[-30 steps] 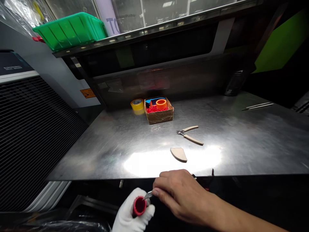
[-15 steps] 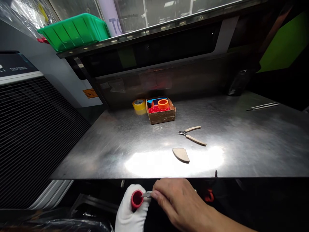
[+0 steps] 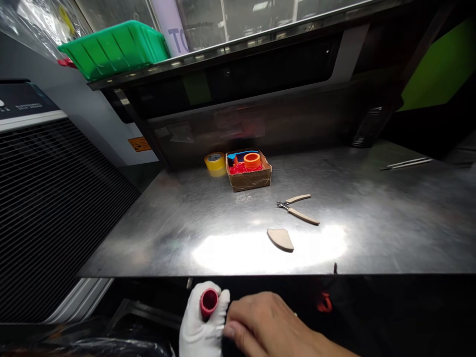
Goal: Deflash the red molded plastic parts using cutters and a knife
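Just below the table's front edge, my left hand (image 3: 197, 325) in a white glove is wrapped round a red tube (image 3: 208, 301), its open end facing up. Close beside it on the right is my bare right hand (image 3: 269, 320), fingers curled together. The flat metal blade it pinched a moment ago is hidden behind the fingers and glove now. Beyond the hands, a beige fan-shaped pad (image 3: 280, 240) lies on the metal table (image 3: 148, 248). Cutting pliers (image 3: 297, 209) with beige handles rest behind it, jaws apart.
At the back stands a small cardboard box (image 3: 252, 181) holding red pieces and an orange ring, next to a yellow tape roll (image 3: 214, 161). Tweezers (image 3: 406, 164) and a dark bottle (image 3: 368, 128) are at the right. A green bin (image 3: 115, 49) sits on the shelf above.
My right hand has moved down and slightly left, and the metal blade has gone out of sight. The red tube in my left hand has shifted slightly to the left.
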`<state>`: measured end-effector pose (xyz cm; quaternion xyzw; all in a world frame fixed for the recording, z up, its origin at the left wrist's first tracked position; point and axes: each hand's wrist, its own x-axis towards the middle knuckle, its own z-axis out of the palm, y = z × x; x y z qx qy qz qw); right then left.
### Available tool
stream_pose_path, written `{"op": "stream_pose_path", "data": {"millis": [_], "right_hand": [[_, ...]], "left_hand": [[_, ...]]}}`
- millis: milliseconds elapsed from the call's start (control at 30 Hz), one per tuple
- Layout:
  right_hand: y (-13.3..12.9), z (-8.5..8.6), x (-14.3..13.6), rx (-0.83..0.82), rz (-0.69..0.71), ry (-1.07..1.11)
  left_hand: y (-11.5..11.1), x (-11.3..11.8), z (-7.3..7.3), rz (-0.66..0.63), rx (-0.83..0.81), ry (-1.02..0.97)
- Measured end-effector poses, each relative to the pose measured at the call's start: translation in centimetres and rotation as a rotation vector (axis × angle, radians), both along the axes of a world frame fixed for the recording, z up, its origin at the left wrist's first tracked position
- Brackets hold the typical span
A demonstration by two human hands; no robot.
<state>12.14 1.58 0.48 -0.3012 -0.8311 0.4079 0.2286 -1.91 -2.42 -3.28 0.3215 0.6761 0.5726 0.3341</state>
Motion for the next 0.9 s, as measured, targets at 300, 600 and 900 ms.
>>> {"op": "stream_pose_path", "data": {"millis": [300, 600, 900], "right_hand": [[1.1, 1.2, 0.5, -0.025, -0.095, 0.183], [1.5, 0.6, 0.4, -0.048, -0.049, 0.367], [1.5, 0.1, 2.0, -0.147, -0.118, 0.032]], "left_hand": [[0.3, -0.6, 1.0, -0.111, 0.043, 0.080], [-0.2, -0.7, -0.4, -0.136, -0.078, 0.059], [0.5, -1.4, 2.0, -0.150, -0.093, -1.024]]}}
